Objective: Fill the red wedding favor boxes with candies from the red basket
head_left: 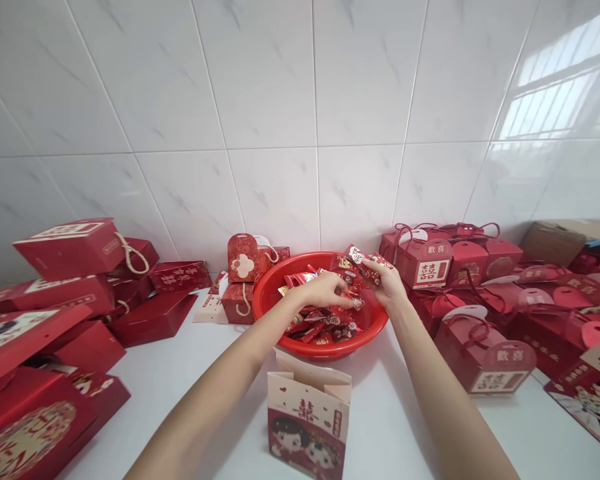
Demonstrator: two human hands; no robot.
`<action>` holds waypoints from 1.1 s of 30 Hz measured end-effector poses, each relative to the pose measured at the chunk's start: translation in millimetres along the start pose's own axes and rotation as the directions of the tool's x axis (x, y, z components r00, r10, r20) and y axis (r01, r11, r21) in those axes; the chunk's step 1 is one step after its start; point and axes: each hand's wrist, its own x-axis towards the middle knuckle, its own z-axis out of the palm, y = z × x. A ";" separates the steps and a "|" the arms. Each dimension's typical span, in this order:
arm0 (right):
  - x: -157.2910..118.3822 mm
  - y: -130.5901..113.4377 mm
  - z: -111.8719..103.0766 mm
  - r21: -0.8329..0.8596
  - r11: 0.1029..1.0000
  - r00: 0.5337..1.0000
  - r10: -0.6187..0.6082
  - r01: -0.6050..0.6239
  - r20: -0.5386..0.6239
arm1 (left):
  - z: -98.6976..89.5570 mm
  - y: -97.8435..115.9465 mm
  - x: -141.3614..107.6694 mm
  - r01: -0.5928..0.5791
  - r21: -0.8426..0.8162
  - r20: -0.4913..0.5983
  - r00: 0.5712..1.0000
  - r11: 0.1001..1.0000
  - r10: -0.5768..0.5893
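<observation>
A red plastic basket holds a heap of small wrapped candies, mostly in red packets. My left hand reaches over the heap with fingers stretched and slightly apart, the fingertips at red packets in the basket. At the basket's right rim, my right hand is closed on red candy packets with white print, held above the other candies. Its grip hides part of them. In front of the basket stands a paper gift box with its top open, printed with two cartoon figures.
Red gift boxes with rope handles are piled at the left. Two small patterned boxes are stacked behind the basket's left side. Many handled red boxes crowd the right, near a cardboard carton. A tiled wall closes off the white tabletop.
</observation>
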 end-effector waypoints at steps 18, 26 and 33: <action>-98.8 -45.9 44.9 0.035 0.998 0.973 0.041 -0.050 0.227 | -14.0 78.5 -189.2 -0.222 -0.131 -0.519 0.846 0.966 0.124; -158.0 -63.0 54.0 0.007 0.999 0.968 -0.048 0.048 0.245 | 20.6 70.7 -171.7 -0.258 0.156 -0.644 0.706 0.954 0.296; -180.4 -73.7 53.8 -0.162 0.955 0.895 -0.161 0.248 0.416 | 10.6 61.2 -183.6 -0.189 -0.121 -0.447 0.887 0.974 0.117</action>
